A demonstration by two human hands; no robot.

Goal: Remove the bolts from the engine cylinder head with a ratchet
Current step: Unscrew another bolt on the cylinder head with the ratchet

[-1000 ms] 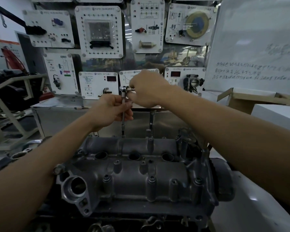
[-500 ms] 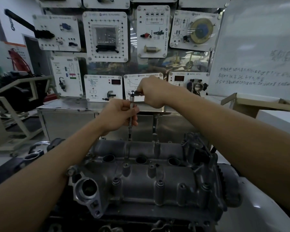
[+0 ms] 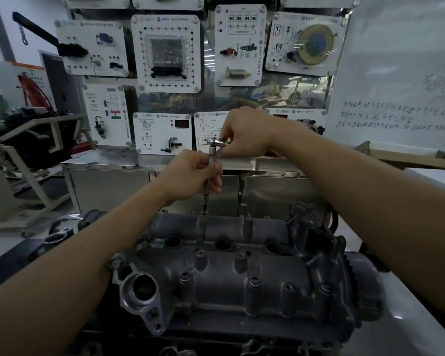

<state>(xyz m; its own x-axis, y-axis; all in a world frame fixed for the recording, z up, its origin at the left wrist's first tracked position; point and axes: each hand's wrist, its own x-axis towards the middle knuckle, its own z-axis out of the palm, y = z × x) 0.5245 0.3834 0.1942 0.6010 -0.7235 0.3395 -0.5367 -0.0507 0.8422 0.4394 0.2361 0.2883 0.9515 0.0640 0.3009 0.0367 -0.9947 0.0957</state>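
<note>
The ratchet (image 3: pixel 214 141) is held above the far edge of the engine cylinder head (image 3: pixel 242 283). Its handle is enclosed by the curled fingers (image 3: pixel 228 131) of the right hand (image 3: pixel 247 134), so that only its shiny head is seen, just left of them. The upright extension bar (image 3: pixel 205 201) beneath it is gripped by the left hand (image 3: pixel 190 176), whose fingers (image 3: pixel 217 172) are wrapped round its upper part, while its lower tip is seated on a bolt (image 3: pixel 204 214) at the far rim.

Two hands (image 3: pixel 190 176) (image 3: pixel 244 136), one ratchet (image 3: pixel 214 143), one cylinder head (image 3: pixel 242 276), three round wells (image 3: pixel 222 244)
</note>
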